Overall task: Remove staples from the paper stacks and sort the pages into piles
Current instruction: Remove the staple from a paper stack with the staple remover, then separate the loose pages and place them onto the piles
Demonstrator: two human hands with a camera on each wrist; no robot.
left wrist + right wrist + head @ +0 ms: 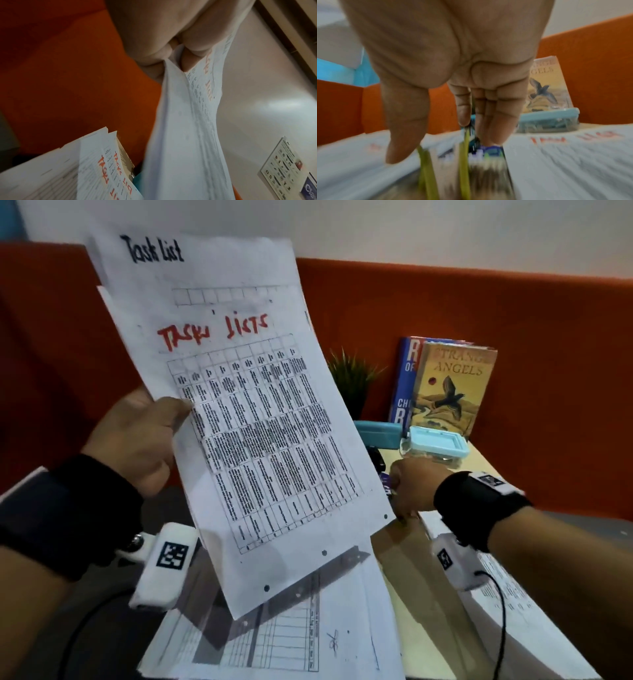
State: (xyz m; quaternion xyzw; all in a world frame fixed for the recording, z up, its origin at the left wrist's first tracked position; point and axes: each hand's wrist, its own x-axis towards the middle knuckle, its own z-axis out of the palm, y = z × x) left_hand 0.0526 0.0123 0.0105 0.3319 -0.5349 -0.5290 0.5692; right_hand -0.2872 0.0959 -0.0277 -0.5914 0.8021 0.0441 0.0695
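From the head view, the left hand (137, 436) holds a stack (239, 405) of white pages up in the air, tilted, with the thumb on the front and the fingers behind. The front page has "TASK LISTS" in red marker and a big table of small black print. Small dark holes run along its lower edge. A page behind it sticks out at the top and reads "Task List" in black. More pages (291, 638) lie flat on the worktop (407, 604) below. The right hand (411, 487) reaches down to the worktop near a small purple thing (386, 482). Two books (448, 388), a plant (352, 378) and a blue box (435, 445) stand at the back.

From the left wrist view, the fingers (195, 44) pinch the stack (185, 135) at its edge, and the pages hang apart a little. Another pile with red writing (102, 169) lies lower left.

From the right wrist view, the picture is blurry. The right hand (453, 81) points down with straight fingers (494, 121) touching small things on the worktop. It seems to hold nothing, but I cannot tell for sure. White pages (565, 162) lie on both sides.
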